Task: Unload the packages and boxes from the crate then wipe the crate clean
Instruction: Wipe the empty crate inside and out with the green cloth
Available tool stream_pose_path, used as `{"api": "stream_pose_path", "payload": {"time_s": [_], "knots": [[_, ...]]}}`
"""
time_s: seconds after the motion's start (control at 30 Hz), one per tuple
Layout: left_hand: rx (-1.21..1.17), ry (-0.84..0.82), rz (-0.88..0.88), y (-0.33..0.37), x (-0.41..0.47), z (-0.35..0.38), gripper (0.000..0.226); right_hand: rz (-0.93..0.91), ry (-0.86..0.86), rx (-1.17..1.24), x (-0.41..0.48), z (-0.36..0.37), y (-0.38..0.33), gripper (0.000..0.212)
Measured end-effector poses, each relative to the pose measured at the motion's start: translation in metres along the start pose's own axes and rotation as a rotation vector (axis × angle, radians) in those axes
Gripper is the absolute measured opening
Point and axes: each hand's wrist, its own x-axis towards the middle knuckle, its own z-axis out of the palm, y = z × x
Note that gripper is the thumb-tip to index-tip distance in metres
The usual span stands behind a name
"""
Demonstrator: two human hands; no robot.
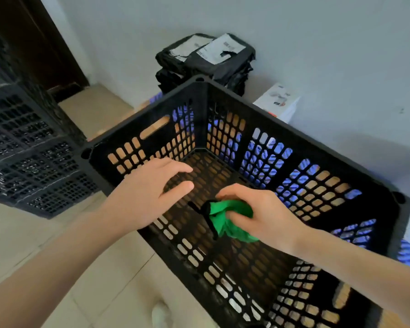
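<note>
Nearest the lens, two bare forearms are stretched over the near edge of the black perforated plastic crate [317, 151]. A crumpled green cloth [227, 218] with black edging is gripped in the right hand [265, 214], fingers and thumb curled round it. It is held above the middle of the crate's floor; whether it touches the floor cannot be told. The left hand [149, 192] is held flat, fingers extended and nothing in it, over the crate's left wall; contact with the rim cannot be made out.

No package or box is seen inside the crate. A stack of black mailer packages [206, 58] is set against the wall beyond the far corner, and a white carton [278, 100] lies near it.

The unloading is judged finished, and the wiping step is in hand. For the next move, the cloth is to be pressed onto the lattice floor and drawn across it. The crate should be steadied by the left hand so that it is not pushed along the tiles.
</note>
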Motion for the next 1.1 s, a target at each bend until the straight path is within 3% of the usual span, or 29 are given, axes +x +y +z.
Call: {"api": "stream_pose_path", "payload": {"time_s": [0.2, 0.53, 0.7, 0.8, 0.9, 0.97, 1.1], "knots": [[0.019, -0.068, 0.113, -0.053, 0.011, -0.028, 0.041, 0.191, 0.169, -0.129, 0.017, 0.022, -0.016, 0.029], [0.079, -0.018, 0.308, -0.091, 0.070, -0.043, 0.033, 0.325, 0.237, -0.222, 0.082, 0.032, -0.003, 0.025], [0.254, 0.054, 0.485, -0.096, 0.100, -0.044, 0.026, 0.187, 0.289, -0.332, 0.137, 0.033, 0.025, 0.028], [0.343, 0.025, 0.538, -0.101, 0.113, -0.041, 0.029, 0.005, 0.350, -0.422, 0.163, 0.045, 0.051, 0.029], [0.397, -0.018, 0.574, -0.102, 0.123, -0.041, 0.025, -0.054, 0.366, -0.466, 0.180, 0.070, 0.077, 0.026], [0.455, -0.046, 0.586, -0.101, 0.133, -0.045, 0.027, 0.005, 0.245, -0.471, 0.186, 0.094, 0.090, 0.031], [0.663, -0.322, 0.428, -0.090, 0.159, -0.051, 0.043, 0.210, -0.276, -0.500, 0.185, 0.134, 0.111, 0.060]]}}
